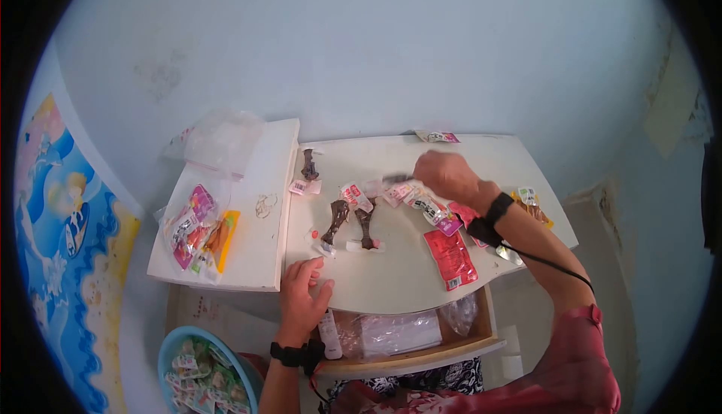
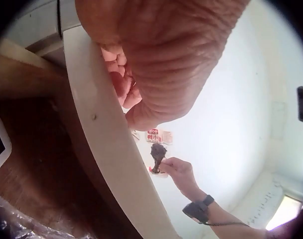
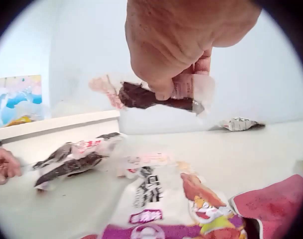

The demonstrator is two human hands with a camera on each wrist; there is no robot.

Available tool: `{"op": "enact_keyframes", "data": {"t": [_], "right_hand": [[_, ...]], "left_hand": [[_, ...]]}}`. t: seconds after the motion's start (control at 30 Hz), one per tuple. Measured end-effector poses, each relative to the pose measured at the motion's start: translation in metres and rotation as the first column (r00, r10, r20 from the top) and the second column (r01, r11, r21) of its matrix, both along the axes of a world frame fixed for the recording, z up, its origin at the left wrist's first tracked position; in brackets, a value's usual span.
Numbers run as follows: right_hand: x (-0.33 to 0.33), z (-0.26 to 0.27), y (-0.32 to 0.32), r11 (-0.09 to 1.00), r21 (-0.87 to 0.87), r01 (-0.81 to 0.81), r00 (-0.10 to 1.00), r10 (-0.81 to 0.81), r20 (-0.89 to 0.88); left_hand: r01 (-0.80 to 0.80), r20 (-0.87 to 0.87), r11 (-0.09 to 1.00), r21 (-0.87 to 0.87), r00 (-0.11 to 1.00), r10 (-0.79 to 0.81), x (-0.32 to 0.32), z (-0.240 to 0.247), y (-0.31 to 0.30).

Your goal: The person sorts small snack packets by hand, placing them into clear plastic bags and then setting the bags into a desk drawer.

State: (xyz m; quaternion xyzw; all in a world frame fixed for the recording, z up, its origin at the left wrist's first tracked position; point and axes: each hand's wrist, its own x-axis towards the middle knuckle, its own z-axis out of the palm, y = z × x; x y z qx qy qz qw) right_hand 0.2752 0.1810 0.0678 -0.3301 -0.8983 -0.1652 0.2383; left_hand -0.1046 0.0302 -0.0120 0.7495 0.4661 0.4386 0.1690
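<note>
My right hand (image 1: 449,178) pinches a dark drumstick (image 3: 141,96) in a clear wrapper with pink print, held above the white tabletop (image 1: 376,286). The left wrist view also shows this drumstick (image 2: 158,151). My left hand (image 1: 302,301) lies at the table's front edge, fingers loosely bent, holding nothing. Two dark wrapped drumsticks, one on the left (image 1: 336,222) and one on the right (image 1: 365,226), lie ahead of it. Farther back is another dark drumstick (image 1: 309,164). Below my right hand lies a white and purple snack packet (image 3: 156,199), near a red packet (image 1: 450,260).
A raised white board (image 1: 263,256) on the left bears colourful packets (image 1: 197,226) and a clear plastic bag (image 1: 222,143). Another packet (image 1: 438,136) lies by the wall. An open drawer (image 1: 421,363) juts out below the tabletop. A blue basin (image 1: 165,350) of packets stands lower left.
</note>
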Motion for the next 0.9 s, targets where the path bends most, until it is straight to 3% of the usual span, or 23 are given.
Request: {"op": "enact_keyframes", "data": {"t": [0.07,0.23,0.33,0.43,0.53,0.63,0.73,0.9], "right_hand": [[-0.019,0.009,-0.033,0.991,-0.004,-0.135,0.986,0.135,0.095],[-0.044,-0.007,-0.068,0.966,-0.249,-0.073,0.968,0.129,0.214],[-0.066,0.022,-0.071,0.920,-0.391,-0.037,0.962,0.138,0.234],[-0.098,0.031,-0.042,0.900,-0.436,-0.003,0.991,0.061,0.118],[-0.134,0.014,0.021,0.957,-0.285,0.051,0.990,-0.012,0.137],[-0.177,0.003,0.074,0.932,-0.305,0.195,0.978,-0.161,0.134],[-0.216,-0.003,0.111,0.847,-0.422,0.323,0.946,-0.298,0.126],[-0.242,-0.018,0.128,0.761,-0.540,0.359,0.926,-0.361,0.107]], "left_hand": [[-0.005,0.021,1.000,-0.008,1.000,0.005,0.001,-0.002,0.001],[0.025,0.124,0.995,-0.097,0.992,-0.013,0.000,-0.002,0.006],[0.035,0.154,0.991,-0.132,0.988,-0.015,0.001,0.001,0.009],[0.030,0.181,0.988,-0.155,0.983,-0.001,0.002,0.000,0.010],[0.024,0.193,0.987,-0.161,0.981,0.008,0.003,0.000,0.009],[0.037,0.204,0.988,-0.147,0.979,-0.006,0.002,-0.003,0.012],[0.042,0.207,0.988,-0.150,0.978,-0.010,0.001,-0.004,0.011],[0.009,0.186,0.990,-0.142,0.982,0.018,0.003,-0.008,0.012]]}}
